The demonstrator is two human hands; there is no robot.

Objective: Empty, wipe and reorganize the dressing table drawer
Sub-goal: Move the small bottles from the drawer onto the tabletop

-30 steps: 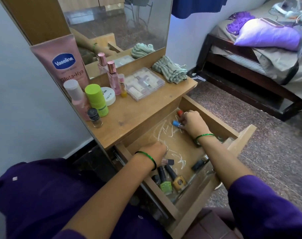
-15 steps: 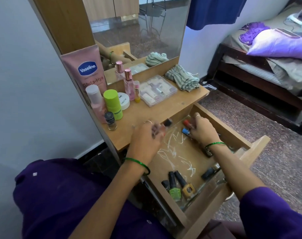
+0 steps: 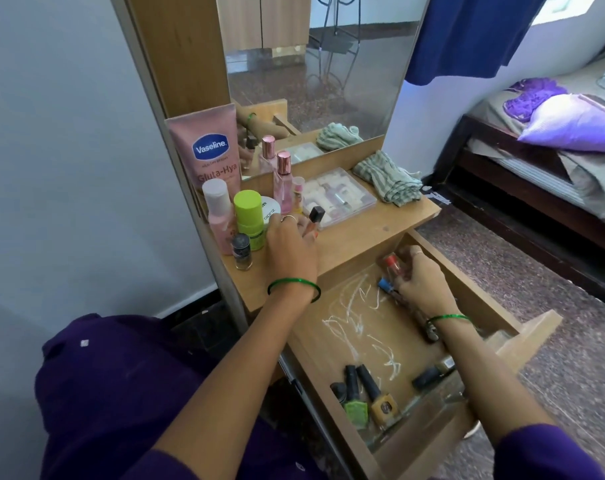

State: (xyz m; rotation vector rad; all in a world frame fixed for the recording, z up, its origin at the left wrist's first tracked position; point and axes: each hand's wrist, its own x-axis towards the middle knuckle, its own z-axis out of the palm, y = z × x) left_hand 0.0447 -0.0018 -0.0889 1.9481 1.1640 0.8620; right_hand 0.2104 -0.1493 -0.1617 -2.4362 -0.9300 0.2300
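Wooden drawer (image 3: 474,292) stands open at her right. The right hand (image 3: 420,282) grips small bottles (image 3: 389,268) at its far end. The left hand (image 3: 290,247) holds a black-capped bottle (image 3: 315,216) over the tabletop (image 3: 363,230).

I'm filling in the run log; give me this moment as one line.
stage: emptying drawer | left hand: holds black-capped bottle over tabletop | right hand: grips small bottles in drawer | cloth: unused
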